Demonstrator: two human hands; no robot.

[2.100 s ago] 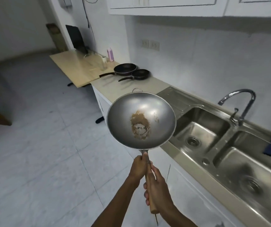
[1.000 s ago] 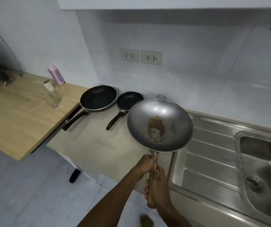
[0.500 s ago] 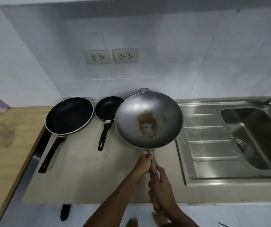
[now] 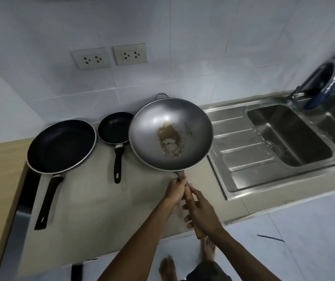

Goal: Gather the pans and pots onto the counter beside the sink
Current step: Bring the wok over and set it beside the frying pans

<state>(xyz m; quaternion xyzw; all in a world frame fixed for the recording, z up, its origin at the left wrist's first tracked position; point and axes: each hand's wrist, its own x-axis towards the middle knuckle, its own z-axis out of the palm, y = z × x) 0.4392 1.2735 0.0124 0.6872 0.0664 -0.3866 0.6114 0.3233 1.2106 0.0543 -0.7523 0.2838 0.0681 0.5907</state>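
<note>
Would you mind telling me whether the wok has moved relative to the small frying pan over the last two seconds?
Yes. The wok has come in toward the small frying pan, now overlapping its right rim.

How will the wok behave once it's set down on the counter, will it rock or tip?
The wok looks round-bottomed, so it may well rock. Its long handle, gripped by both the left hand and right hand, could tip it toward the counter edge. It seems rigid metal, probably fairly heavy.
</note>
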